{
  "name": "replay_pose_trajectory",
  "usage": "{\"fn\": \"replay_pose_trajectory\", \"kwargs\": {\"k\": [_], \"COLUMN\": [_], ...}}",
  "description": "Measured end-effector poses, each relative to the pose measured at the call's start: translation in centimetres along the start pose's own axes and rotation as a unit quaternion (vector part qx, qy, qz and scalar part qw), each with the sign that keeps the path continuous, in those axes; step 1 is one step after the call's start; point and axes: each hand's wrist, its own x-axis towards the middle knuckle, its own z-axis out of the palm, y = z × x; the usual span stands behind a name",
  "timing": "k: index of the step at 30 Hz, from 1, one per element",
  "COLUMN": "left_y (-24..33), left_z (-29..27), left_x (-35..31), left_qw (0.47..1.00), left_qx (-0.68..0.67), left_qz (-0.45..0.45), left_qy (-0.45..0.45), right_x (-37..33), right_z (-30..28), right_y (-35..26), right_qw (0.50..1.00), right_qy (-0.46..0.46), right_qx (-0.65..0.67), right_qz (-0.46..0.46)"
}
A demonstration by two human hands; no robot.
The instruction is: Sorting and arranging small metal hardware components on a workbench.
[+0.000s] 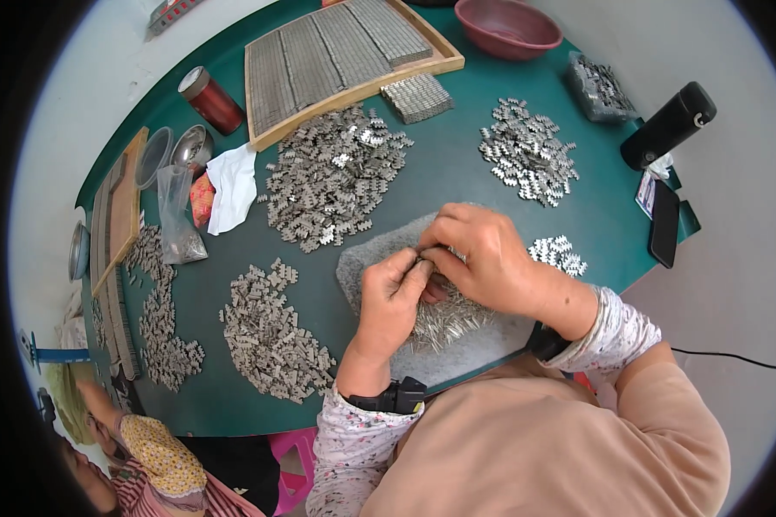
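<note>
My left hand (386, 302) and my right hand (485, 258) meet over a grey felt mat (360, 263). Thumbs and fingers of both are pinched together at one spot, around something too small and hidden to make out. Under and beside my hands lies a heap of thin, silvery pins (450, 324). Just right of my right hand is a small group of shiny, zigzag-edged metal pieces (557, 256). A larger pile of similar grey pieces (332, 177) spreads beyond the mat, and another pile (276, 336) lies left of my left hand.
At the back stands a wooden tray (353, 86) of metal rows, near a stacked metal block (417, 97) and a maroon bowl (509, 30). A red tumbler (210, 99) is left; a black bottle (668, 126) and phone (664, 224) are right. Another person's arm (99, 401) shows lower left.
</note>
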Motion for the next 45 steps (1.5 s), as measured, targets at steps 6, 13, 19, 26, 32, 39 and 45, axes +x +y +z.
{"fn": "replay_pose_trajectory", "kwargs": {"k": [6, 13, 19, 26, 32, 39, 45], "left_y": [0.4, 0.1, 0.7, 0.5, 0.3, 0.0, -0.3], "left_z": [-0.9, -1.6, -2.0, -1.9, -1.8, -2.2, -1.9], "left_x": [0.1, 0.1, 0.1, 0.1, 0.2, 0.2, 0.4], "left_qw": [0.970, 0.961, 0.940, 0.950, 0.950, 0.945, 0.949], "left_qx": [-0.236, -0.265, -0.327, -0.303, -0.308, -0.315, -0.301], "left_qz": [-0.060, -0.076, -0.081, -0.059, -0.049, -0.082, -0.087], "left_qy": [0.003, -0.016, -0.048, -0.034, 0.021, 0.037, 0.038], "right_x": [-0.3, -0.2, -0.5, -0.1, 0.0, 0.2, 0.0], "right_z": [0.3, 0.3, 0.5, 0.5, 0.4, 0.3, 0.3], "right_y": [-0.4, 0.3, 0.6, 0.2, 0.3, 0.1, 0.1], "right_qw": [0.995, 0.994, 0.995, 0.995, 0.996, 0.995, 0.997], "right_qy": [0.028, 0.011, 0.012, 0.016, 0.005, 0.012, 0.002], "right_qx": [0.007, 0.007, 0.068, 0.054, 0.054, 0.005, 0.007], "right_qz": [-0.091, -0.109, -0.072, -0.077, -0.067, -0.100, -0.073]}}
